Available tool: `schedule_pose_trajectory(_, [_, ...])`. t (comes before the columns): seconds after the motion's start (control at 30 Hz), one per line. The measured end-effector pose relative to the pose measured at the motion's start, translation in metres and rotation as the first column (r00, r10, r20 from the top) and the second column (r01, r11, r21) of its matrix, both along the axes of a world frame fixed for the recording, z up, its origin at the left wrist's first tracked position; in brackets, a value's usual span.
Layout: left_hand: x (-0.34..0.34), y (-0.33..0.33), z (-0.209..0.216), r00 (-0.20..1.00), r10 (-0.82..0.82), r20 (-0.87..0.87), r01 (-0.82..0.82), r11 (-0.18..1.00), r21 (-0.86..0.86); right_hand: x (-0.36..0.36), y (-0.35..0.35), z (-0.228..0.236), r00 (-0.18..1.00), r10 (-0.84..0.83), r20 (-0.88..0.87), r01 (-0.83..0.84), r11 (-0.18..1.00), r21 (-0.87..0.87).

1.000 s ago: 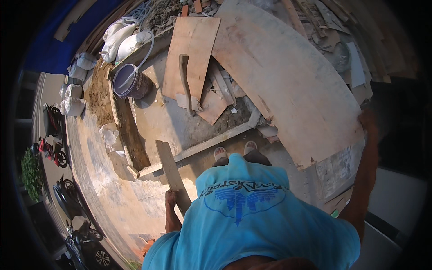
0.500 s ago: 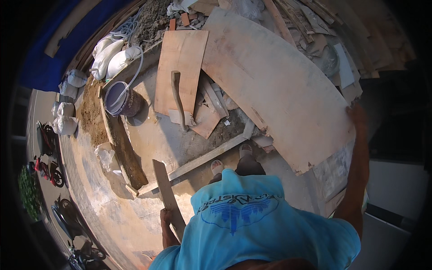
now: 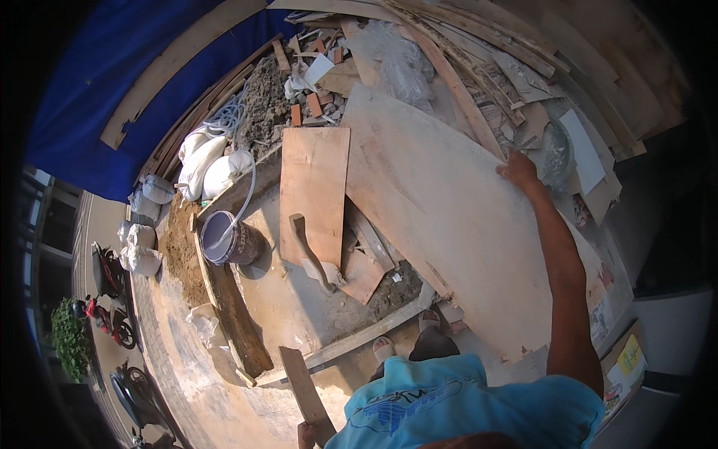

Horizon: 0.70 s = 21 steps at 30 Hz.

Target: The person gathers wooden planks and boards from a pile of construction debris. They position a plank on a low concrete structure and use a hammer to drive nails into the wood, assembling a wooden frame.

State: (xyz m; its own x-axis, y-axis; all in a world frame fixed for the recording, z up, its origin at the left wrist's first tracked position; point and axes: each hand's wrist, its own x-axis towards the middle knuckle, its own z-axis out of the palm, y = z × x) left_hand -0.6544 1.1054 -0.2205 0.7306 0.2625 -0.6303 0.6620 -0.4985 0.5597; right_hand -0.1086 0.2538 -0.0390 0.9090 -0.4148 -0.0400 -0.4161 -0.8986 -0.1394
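Note:
My right hand (image 3: 518, 169), arm stretched far out, has its fingers closed over the upper right edge of a large plywood sheet (image 3: 449, 224). Low in the picture, my left hand (image 3: 307, 434) is wrapped around a narrow wooden board (image 3: 305, 393), which points up and away; part of this hand is cut off by the lower border. A smaller plywood panel (image 3: 314, 191) lies to the left of the big sheet. On its lower end rests a curved wooden handle (image 3: 310, 251). Broken plywood pieces (image 3: 363, 275) lie between the two.
A bucket (image 3: 232, 239) with a hose in it stands inside the timber frame (image 3: 351, 343). White sacks (image 3: 213, 168), sand and brick rubble (image 3: 313, 103) lie beyond. Stacked planks (image 3: 479, 71) and clear plastic (image 3: 404, 63) fill the far right. Motorbikes (image 3: 112, 322) stand at left.
My right hand has moved left and farther away along the plywood sheet's edge. The view has shifted, so the scene sits lower; my left hand still holds the board.

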Motion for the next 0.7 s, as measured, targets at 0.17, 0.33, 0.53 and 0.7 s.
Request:
schedule_pose_trajectory(0.17, [0.029, -0.069, 0.038, 0.984, 0.148, -0.095, -0.154, 0.987, -0.056, 0.044, 0.005, -0.002, 0.985, 0.052, -0.166, -0.016, 0.976, 0.216])
schedule_pose_trajectory(0.33, [0.052, -0.1, 0.048, 0.973, 0.191, -0.127, -0.202, 0.976, -0.078, 0.07, -0.003, -0.019, 0.982, 0.052, -0.184, -0.002, 0.965, 0.261])
schedule_pose_trajectory(0.53, [0.049, -0.112, 0.047, 0.967, 0.216, -0.133, -0.231, 0.967, -0.108, 0.072, -0.012, -0.036, 0.992, 0.084, -0.095, -0.041, 0.92, 0.389])
schedule_pose_trajectory(0.7, [0.018, -0.108, 0.047, 0.963, 0.248, -0.106, -0.261, 0.955, -0.14, 0.064, 0.024, -0.012, 0.993, 0.096, -0.069, -0.067, 0.938, 0.339])
